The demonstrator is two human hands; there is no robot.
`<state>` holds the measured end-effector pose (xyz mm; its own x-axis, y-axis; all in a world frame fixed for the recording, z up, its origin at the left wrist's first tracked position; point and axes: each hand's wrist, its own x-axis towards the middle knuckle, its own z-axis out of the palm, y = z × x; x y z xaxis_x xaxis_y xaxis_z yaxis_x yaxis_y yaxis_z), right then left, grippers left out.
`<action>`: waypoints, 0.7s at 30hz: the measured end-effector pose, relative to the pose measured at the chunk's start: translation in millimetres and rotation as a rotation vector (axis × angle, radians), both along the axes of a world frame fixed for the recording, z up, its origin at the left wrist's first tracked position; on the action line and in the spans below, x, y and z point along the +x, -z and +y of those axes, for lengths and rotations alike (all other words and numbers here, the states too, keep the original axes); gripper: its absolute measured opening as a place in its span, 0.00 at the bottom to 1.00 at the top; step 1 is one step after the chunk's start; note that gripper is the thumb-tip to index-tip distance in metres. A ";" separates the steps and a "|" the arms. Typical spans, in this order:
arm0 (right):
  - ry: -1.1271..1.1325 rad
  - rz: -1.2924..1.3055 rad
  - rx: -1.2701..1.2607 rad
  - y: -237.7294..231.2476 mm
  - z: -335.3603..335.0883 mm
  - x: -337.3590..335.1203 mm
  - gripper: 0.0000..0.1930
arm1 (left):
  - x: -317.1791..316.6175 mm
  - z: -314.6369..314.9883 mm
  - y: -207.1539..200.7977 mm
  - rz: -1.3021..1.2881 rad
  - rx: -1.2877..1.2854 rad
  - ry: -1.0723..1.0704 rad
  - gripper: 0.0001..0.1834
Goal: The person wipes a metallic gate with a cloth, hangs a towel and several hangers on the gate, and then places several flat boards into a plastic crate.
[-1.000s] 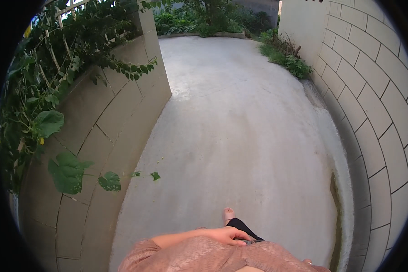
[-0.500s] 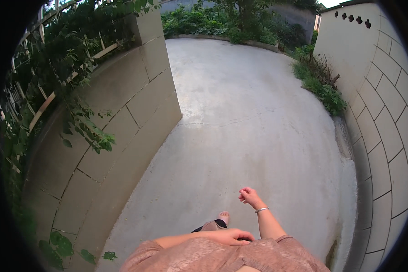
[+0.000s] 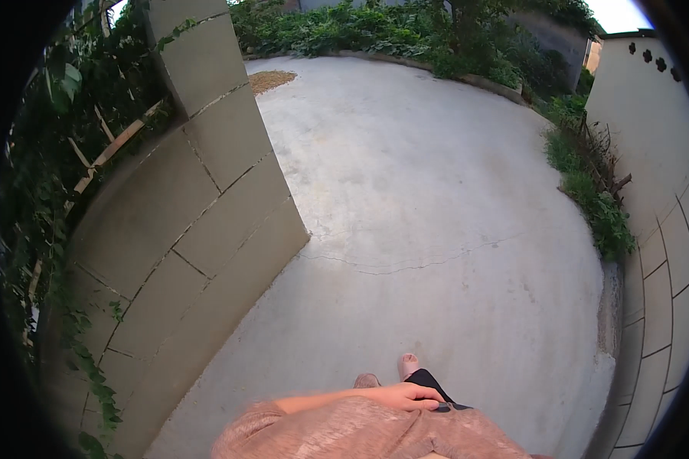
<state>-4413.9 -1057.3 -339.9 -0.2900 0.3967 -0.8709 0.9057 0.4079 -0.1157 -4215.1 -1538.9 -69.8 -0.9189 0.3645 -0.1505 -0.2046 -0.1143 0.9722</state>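
Head view: left hand (image 3: 407, 395) loosely curled, small dark thing (image 3: 443, 408) at fingertips, cannot tell if gripped; concrete (image 3: 421, 191) ahead of fingers, block wall (image 3: 157, 249) leftward, lined wall (image 3: 658, 306) rightward, greenery (image 3: 344, 32) beyond.

An outdoor concrete lane (image 3: 429, 168) is being flanked by a block-patterned left wall (image 3: 233, 145) and a pale right wall (image 3: 651, 115), while its far end is being bordered by a leafy garden bed (image 3: 337, 32).
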 end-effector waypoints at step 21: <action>-1.379 -0.120 -0.455 -26.8 -858.7 -419.4 0.08 | -367.6 -473.6 22.5 0.057 0.028 -0.328 0.17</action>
